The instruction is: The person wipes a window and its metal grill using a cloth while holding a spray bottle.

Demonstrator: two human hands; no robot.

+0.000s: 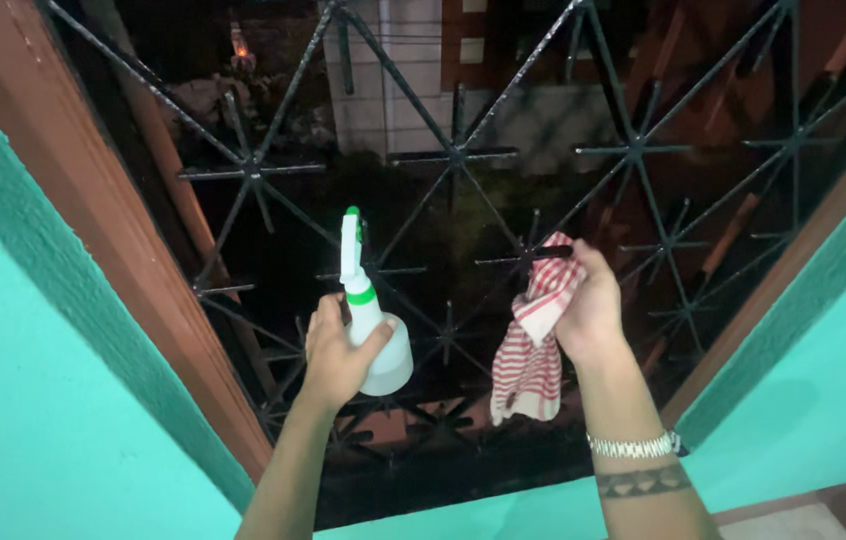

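The left hand (335,352) is wrapped around the neck of a white spray bottle (371,330), fingers curled over the front and thumb round the near side, so the bottle stands nearly upright in the grip. Its trigger head is white with a green collar and green tip, and the nozzle sits up near the bars of the black iron window grille (455,155). The rounded body of the bottle hangs just below the fist.

The right hand (588,312) is closed on a red-and-white striped cloth (533,355), pressing the bunched top of it against one of the grille's bars. The rest of the cloth dangles loose beneath the hand, in front of the lower bars. A silver bracelet (633,446) circles that wrist, with a dark band tattoo (643,482) just below it on the forearm.

The grille is made of crossing diagonal rods with star-shaped joints, set in a reddish-brown wooden frame (113,230). Turquoise painted wall (13,420) flanks the opening on both sides. Beyond the bars it is dark outside, with a pale building (393,90) faintly showing.
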